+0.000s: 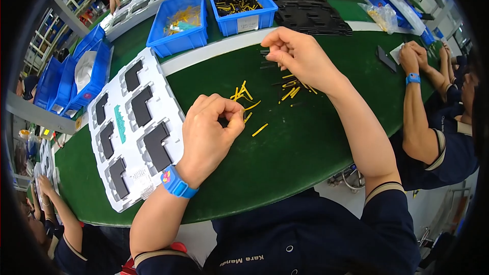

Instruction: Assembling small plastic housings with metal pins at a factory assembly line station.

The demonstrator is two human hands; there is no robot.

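Observation:
Over the green table, my left hand (pixel 211 130) is closed, thumb and forefinger curled together; anything between their tips is too hidden to name. Just beyond those fingertips lie loose yellow strips (pixel 243 91). My right hand (pixel 300 58) is raised farther off to the right, its fingers drawn into a pinch. What it holds, if anything, cannot be made out. A few thin black strips (pixel 267 64) are beside its fingertips, and a small pile of yellow and black strips (pixel 291 91) lies under it. A white moulded tray (pixel 116 94) bearing several black L-shaped pieces (pixel 157 147) is left of my left hand.
Two blue bins stand at the back: one with yellow strips (pixel 153 35), one with black and yellow strips (pixel 234 23). Black trays (pixel 305 10) are stacked beside them. More blue bins (pixel 91 86) are far left. Co-workers (pixel 423 107) sit to the right, lower left and across.

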